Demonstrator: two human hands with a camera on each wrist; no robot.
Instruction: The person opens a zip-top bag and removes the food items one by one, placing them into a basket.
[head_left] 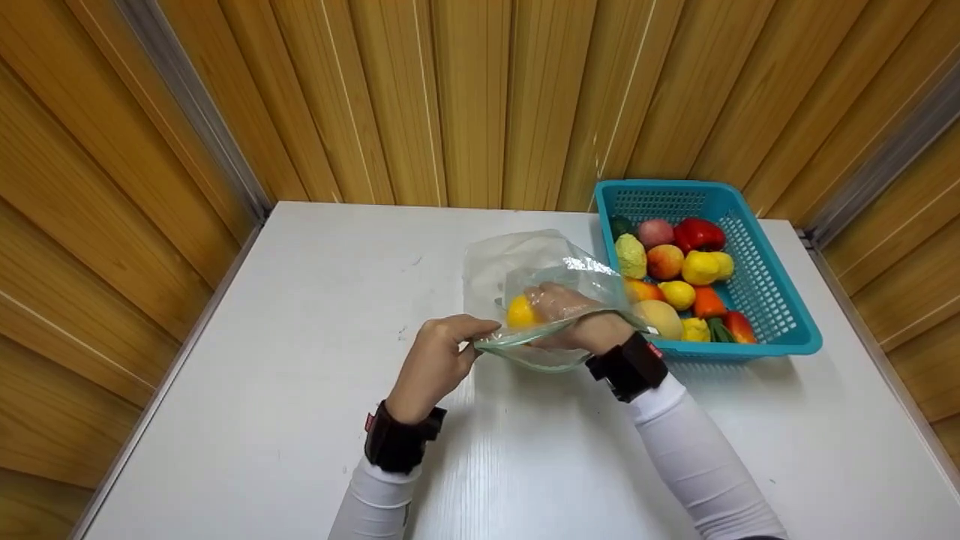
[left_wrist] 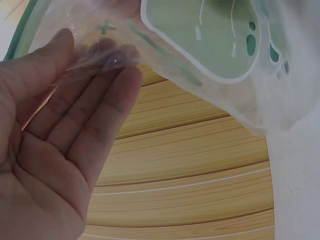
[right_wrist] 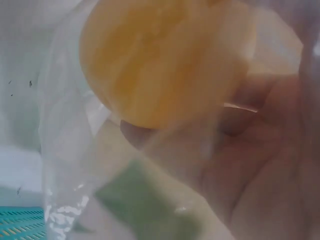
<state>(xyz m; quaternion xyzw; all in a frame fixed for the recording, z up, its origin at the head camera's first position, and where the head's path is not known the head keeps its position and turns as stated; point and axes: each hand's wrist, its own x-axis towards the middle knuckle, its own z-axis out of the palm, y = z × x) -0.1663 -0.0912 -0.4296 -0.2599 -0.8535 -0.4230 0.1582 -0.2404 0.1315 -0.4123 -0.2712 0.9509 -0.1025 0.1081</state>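
Note:
A clear zip bag (head_left: 495, 259) with a greenish rim is held above the white table, its mouth toward me. My left hand (head_left: 442, 356) pinches the left side of that rim between thumb and fingers; the left wrist view shows the thin film at its fingertips. Through the mouth reaches my right hand (head_left: 566, 311), inside the bag up to about the wrist. It grips a round yellow-orange fruit (head_left: 521, 312), seen large through the film in the right wrist view. Green printed marks show on the plastic. Some right fingers are hidden behind the fruit.
A teal basket (head_left: 784, 300) stands at the right, close beside the bag. It holds several fruits and vegetables, among them a red bell pepper (head_left: 699, 234), a lemon (head_left: 677, 295) and a peach (head_left: 665, 262). Wood-patterned panels (head_left: 465, 105) border the white table (head_left: 300, 360).

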